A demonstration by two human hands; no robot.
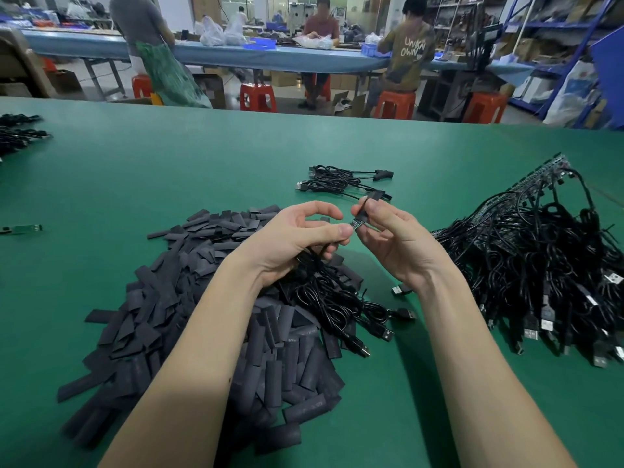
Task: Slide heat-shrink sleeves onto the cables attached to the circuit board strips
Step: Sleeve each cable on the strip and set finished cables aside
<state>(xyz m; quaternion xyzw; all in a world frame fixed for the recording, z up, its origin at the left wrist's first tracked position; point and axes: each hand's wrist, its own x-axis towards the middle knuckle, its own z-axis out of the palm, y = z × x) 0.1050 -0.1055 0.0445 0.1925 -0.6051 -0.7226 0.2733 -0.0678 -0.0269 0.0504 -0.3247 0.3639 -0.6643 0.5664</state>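
Sleeves heaped nearest on green table, under both forearms.
Left hand grips cable; right hand pinches sleeve over board, mid-table above the heap.

My bare forearms reaching up from the lower frame, left hand curled and gripping at centre, right hand beside it, fingertips pinching, thumbs nearly touching

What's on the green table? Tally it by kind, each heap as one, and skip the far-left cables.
Heat-shrink sleeve heap: 1
Cable bundle on board strips: 1
Cable bunch in left hand: 1
Sleeve in right hand: 1
Sleeved cables: 2
Loose green circuit board: 1
Total: 7
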